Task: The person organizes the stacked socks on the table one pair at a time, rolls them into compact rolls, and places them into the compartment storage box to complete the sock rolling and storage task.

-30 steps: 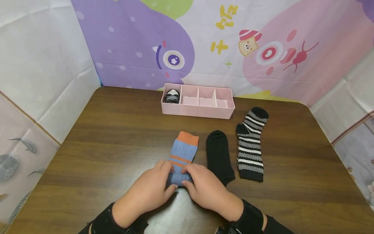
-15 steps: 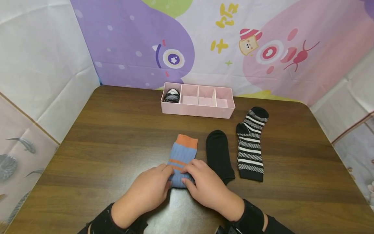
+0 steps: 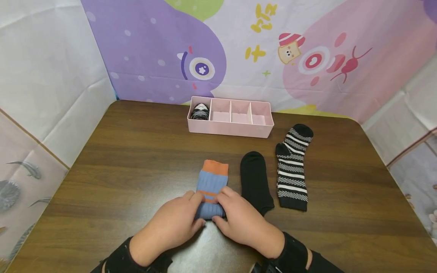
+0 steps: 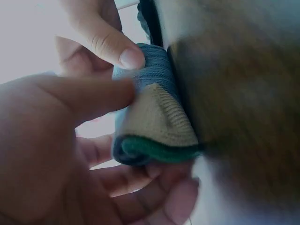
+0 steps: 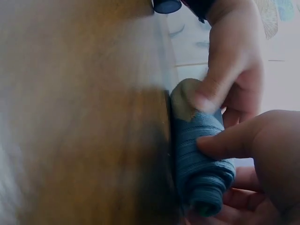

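Observation:
A blue sock (image 3: 212, 181) with an orange cuff and orange stripes lies with its cuff pointing away from me, its near end rolled up. My left hand (image 3: 174, 222) holds the left end of that roll between thumb and fingers, and my right hand (image 3: 240, 222) grips the right end. In the left wrist view the sock roll (image 4: 157, 65) shows a cream patch and a green layer at its end. Coiled blue layers of the roll (image 5: 199, 161) appear in the right wrist view, thumbs on its near side.
Right of the blue sock lies a black sock (image 3: 255, 182), and beyond it a black-and-white striped sock (image 3: 293, 170). At the back of the table (image 3: 136, 151) stands a pink divided box (image 3: 230, 129), a rolled patterned sock (image 3: 200, 112) in its leftmost compartment.
The sock's orange cuff has come nearer to me and the flat length has shortened as the near end rolls up. Both hands stay almost in place, with fingers and thumbs shifting.

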`<state>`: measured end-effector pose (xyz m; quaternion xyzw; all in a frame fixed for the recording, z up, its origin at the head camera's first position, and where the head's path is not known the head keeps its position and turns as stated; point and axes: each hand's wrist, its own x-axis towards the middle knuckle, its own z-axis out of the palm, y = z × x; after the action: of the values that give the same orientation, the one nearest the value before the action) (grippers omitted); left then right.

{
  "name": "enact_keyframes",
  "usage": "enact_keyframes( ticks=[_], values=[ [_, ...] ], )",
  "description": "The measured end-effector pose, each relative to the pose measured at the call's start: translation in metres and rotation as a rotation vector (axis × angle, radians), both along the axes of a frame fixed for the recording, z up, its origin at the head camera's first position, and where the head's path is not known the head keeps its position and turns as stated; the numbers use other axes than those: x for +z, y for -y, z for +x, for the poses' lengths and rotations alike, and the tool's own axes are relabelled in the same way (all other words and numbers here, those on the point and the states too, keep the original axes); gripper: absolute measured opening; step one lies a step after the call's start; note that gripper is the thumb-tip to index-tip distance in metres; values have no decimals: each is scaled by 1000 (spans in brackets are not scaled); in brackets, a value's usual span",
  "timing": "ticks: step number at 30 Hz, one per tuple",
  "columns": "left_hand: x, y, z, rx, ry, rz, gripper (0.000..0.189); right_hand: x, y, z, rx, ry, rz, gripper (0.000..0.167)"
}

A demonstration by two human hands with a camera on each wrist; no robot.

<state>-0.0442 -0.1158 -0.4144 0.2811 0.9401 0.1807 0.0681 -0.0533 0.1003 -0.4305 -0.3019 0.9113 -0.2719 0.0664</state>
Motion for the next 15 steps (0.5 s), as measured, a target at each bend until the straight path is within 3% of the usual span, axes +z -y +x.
enact_keyframes(
  ticks=[4,9,15],
  values=[
    [-2,2,-1,-46,-42,-24,49,-1,-1,-1,0,-7,6,27],
    [-6,2,-4,-117,-143,49,46,-3,-3,-3,17,80,-48,25],
    [-4,1,-3,-140,-149,52,34,-3,-3,-4,16,135,-78,26]
  ],
)
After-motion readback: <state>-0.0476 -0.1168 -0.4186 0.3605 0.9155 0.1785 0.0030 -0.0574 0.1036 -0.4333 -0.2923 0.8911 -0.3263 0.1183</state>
